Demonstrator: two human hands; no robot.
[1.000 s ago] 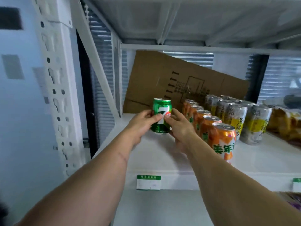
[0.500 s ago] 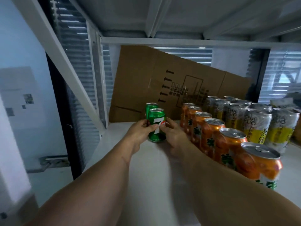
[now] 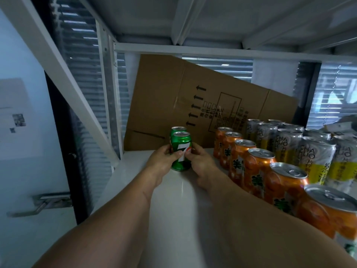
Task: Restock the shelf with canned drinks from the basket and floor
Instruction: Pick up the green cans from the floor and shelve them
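Now placing: I see left hand [image 3: 162, 161] and right hand [image 3: 201, 163] gripping green can [image 3: 180, 151] on shelf [image 3: 173, 200], second green can [image 3: 178, 129] at 12 o'clock. Next, release both, fetch more.

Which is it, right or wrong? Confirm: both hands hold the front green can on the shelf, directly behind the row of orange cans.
Wrong in one respect. The head view shows the left hand and right hand holding the front green can on the shelf, but left of the row of orange cans, not behind it.
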